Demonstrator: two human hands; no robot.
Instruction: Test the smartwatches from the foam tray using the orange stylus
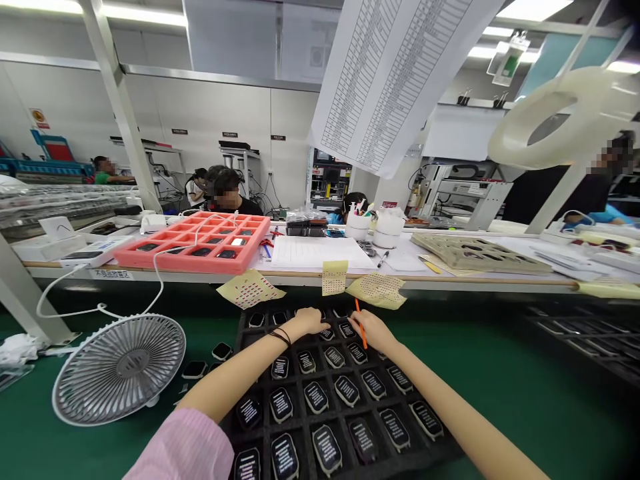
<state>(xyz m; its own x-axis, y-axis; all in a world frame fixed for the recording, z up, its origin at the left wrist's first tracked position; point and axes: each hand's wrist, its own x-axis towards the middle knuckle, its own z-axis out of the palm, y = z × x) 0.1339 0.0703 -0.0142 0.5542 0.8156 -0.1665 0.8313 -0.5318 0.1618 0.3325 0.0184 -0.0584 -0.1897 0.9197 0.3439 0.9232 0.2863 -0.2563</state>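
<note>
Closest to the camera, a pink sleeve (187, 447) covered part of the left arm, beside the near end of a black compartment tray (415, 460) on the green counter (480, 367). Rows of smartwatches (327, 448) lay in its compartments, faces up, many showing pale lines of text on dark screens. Both hands were at the tray's far rows. The left hand (311, 321), with a dark band (281, 336) round its wrist, reached over the compartments with its fingers bent, next to a watch with a lit screen; whether it pinched anything could not be told. The right hand (373, 331) was closed on an orange stick (361, 325), which slanted across the fingers, its lower end just above the watches. Left of the tray, a few loose watches (195, 369) lay on the counter near a round grey fan (133, 363). Three yellow dotted sheets (335, 278) hung from the front edge of a white shelf (300, 277) beyond the tray. On that shelf stood a coral tray (190, 263) holding several devices, white papers (320, 253), two white containers (389, 230) and a beige tray (475, 255). Above hung a printed sheet (400, 80); people sat in the background.
</note>
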